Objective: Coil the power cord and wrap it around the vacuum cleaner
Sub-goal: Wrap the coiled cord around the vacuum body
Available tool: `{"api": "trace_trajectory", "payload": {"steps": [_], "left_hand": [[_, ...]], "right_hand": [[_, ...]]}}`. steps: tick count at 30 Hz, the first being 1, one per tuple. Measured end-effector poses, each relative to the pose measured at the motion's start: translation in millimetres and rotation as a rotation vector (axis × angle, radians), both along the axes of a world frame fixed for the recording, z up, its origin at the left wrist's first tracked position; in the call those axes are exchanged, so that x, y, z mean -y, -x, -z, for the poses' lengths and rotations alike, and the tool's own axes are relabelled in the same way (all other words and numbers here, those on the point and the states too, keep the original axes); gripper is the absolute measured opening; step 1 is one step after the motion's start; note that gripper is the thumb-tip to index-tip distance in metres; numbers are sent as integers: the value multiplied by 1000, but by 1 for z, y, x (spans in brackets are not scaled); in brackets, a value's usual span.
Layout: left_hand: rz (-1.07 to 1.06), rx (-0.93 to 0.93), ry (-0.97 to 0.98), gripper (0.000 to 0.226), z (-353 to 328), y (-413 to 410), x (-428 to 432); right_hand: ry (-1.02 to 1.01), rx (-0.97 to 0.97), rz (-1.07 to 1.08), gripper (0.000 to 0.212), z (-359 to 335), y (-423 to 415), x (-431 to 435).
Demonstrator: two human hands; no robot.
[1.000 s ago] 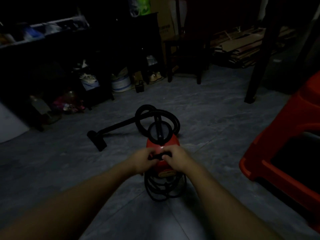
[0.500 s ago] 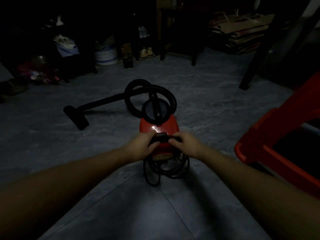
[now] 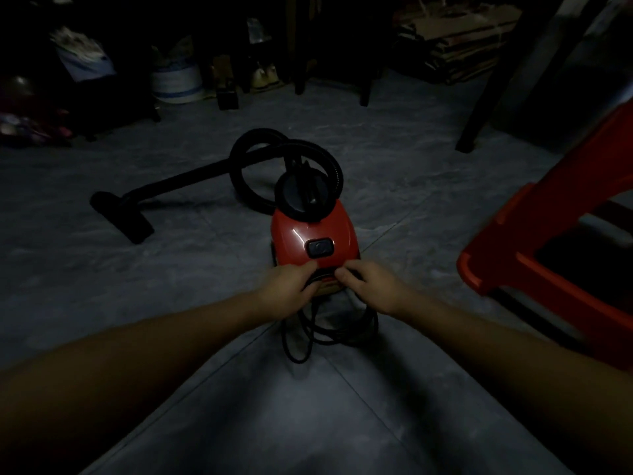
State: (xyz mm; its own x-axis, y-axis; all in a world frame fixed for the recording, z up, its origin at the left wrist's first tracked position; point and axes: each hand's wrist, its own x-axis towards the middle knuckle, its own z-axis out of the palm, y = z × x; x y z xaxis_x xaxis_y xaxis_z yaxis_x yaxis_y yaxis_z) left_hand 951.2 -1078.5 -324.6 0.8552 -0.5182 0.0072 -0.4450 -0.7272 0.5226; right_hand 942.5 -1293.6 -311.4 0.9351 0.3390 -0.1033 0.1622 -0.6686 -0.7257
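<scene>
A small red vacuum cleaner (image 3: 313, 231) stands on the grey tiled floor in dim light, a black switch on its top. Its black hose (image 3: 263, 159) loops behind it and runs left to a floor nozzle (image 3: 120, 214). The black power cord (image 3: 329, 330) lies in loose coils on the floor at the vacuum's near end. My left hand (image 3: 286, 291) and my right hand (image 3: 370, 286) meet at that near end, fingers curled on the cord where it reaches the body. What the fingertips pinch is hard to make out in the dark.
A red plastic stool (image 3: 555, 234) stands close on the right. Dark chair and table legs (image 3: 479, 125) rise behind. A white bucket (image 3: 176, 80), bags and flattened cardboard (image 3: 455, 39) line the back wall. Bare floor lies left and in front.
Both hands slid off the vacuum's top switch down to its near edge, uncovering the switch. The view tipped downward and came closer.
</scene>
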Motion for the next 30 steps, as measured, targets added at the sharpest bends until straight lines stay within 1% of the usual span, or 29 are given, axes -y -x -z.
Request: {"api": "trace_trajectory", "payload": {"steps": [2,4,5,6,8,10,11,13,14,16,17,20,24,26,28,30], "left_hand": [[-28,-5,22,41,0,6,-5],[-105,-5,19,31,4,7,-18],[-147,4,18,29,8,5,-27],[-196,-3,24,28,10,3,-37],[-277,-28,74,24,13,-3,-53],[-325,-78,125,10,10,-9,-62],[-330,-98,150,6,9,-10,-63],[-341,-140,206,23,8,-11,-62],[-357,-169,240,25,7,-11,-59],[-416,-191,340,20,7,-13,-52],[-446,-184,398,18,6,-14,-47],[-471,-151,503,8,7,-18,-31],[-465,-168,544,12,13,-16,-18],[-472,-173,562,12,14,-15,-15],[-487,-187,566,12,16,-14,-15],[-512,-213,575,12,19,-13,-17]], "right_hand": [[-30,0,-1,31,-3,1,-2],[-39,53,19,21,-9,-3,-6],[-32,95,37,25,-9,-6,-7],[-23,126,54,33,-7,-9,-8],[-3,141,81,49,1,-14,-9],[-14,137,106,54,11,-14,-9],[-19,154,118,51,15,-12,-9],[-22,213,167,40,24,-8,-6],[-17,249,206,35,28,-7,-2],[-19,264,336,22,29,-3,5],[-40,242,403,17,32,0,8],[-113,38,502,18,51,5,19],[-199,-229,503,26,78,14,21],[-209,-356,534,24,81,19,14],[-238,-539,584,26,82,25,4],[-329,-754,651,27,82,30,-5]]}}
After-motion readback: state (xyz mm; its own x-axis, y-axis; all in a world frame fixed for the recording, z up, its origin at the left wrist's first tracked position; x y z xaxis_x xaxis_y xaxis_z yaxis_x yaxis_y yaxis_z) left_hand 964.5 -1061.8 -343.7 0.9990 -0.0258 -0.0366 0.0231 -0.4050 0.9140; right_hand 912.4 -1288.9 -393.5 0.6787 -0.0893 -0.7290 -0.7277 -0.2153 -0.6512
